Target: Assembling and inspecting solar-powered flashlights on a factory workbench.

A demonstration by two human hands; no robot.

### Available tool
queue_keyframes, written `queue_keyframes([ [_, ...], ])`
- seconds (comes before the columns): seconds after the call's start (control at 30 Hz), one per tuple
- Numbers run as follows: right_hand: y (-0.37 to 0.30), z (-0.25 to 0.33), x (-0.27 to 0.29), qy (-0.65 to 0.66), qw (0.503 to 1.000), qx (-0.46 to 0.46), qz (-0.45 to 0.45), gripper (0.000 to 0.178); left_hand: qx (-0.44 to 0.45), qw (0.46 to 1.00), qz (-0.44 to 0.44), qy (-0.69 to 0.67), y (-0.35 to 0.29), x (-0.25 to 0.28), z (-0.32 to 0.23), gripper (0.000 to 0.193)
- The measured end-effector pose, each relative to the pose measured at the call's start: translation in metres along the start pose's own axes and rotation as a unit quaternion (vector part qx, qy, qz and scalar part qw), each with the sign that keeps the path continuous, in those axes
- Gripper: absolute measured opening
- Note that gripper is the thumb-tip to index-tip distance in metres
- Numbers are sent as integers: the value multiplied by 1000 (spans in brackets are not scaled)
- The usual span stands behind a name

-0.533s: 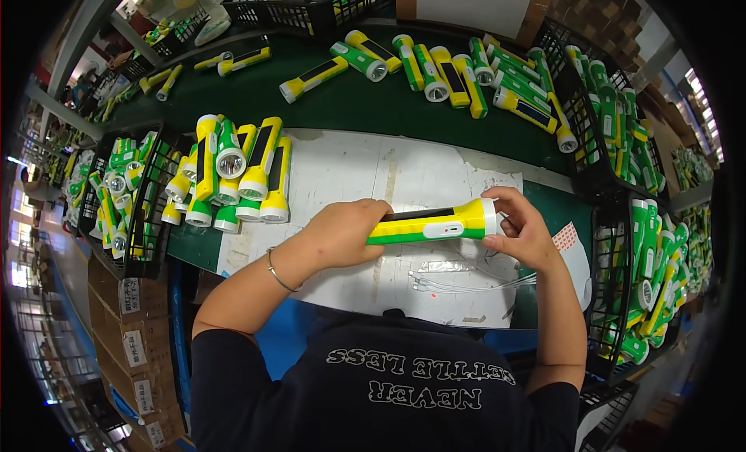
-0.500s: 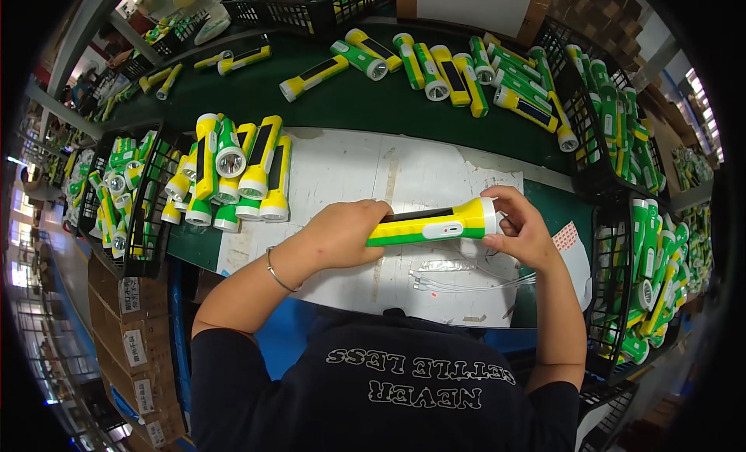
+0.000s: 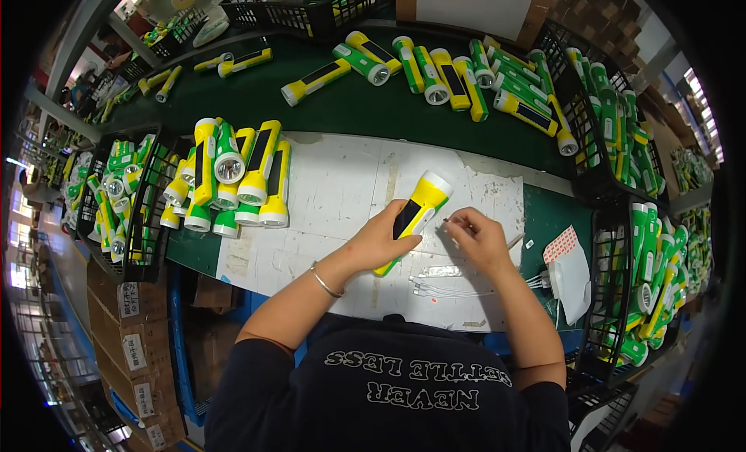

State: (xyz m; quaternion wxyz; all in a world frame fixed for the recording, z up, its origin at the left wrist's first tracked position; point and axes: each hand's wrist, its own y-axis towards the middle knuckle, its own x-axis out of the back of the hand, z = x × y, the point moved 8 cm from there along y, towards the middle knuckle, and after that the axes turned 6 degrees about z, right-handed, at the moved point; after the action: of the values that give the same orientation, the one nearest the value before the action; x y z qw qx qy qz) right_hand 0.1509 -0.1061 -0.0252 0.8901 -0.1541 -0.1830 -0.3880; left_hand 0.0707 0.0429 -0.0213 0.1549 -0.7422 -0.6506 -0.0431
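My left hand [image 3: 382, 238] is wrapped round a yellow and green flashlight [image 3: 427, 197] with a dark panel on its side. The flashlight slants over the white board, its white head up and to the right, its tail by my palm. Just right of it, apart from it, my right hand [image 3: 480, 240] is closed in a pinch. Whatever small thing may sit between thumb and forefinger is too small to tell. Below both hands, white cables [image 3: 435, 287] lie on the white board [image 3: 326, 164].
A pile of flashlights [image 3: 229, 168] stands on the board's left. More lie along the green bench [image 3: 256, 94] behind. Black crates of flashlights flank me, one at left [image 3: 148, 211], others at right [image 3: 598, 296]. Near the right crate is a white pouch-like item [image 3: 573, 285].
The flashlight has swung from lying level to a steep slant in my left hand. My right hand has let go of its head end and drawn back to the left and down.
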Motion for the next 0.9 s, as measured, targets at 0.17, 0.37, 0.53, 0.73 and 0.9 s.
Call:
queue_keyframes([
  [0.17,-8,10,5,188,981,-4,58,16,-29,999,-4,20,6,-13,-12,58],
  [0.37,-13,-4,6,226,970,-54,66,16,-62,992,-37,99,7,-24,-25,58],
  [0.53,-10,-6,5,271,958,-89,31,14,-30,974,-78,212,1,-22,-39,58],
  [0.73,1,-3,8,248,966,-68,11,15,-68,967,-107,222,12,-13,-38,57],
  [0.9,-14,12,13,39,996,-45,59,20,-123,946,-243,177,3,16,-21,57],
])
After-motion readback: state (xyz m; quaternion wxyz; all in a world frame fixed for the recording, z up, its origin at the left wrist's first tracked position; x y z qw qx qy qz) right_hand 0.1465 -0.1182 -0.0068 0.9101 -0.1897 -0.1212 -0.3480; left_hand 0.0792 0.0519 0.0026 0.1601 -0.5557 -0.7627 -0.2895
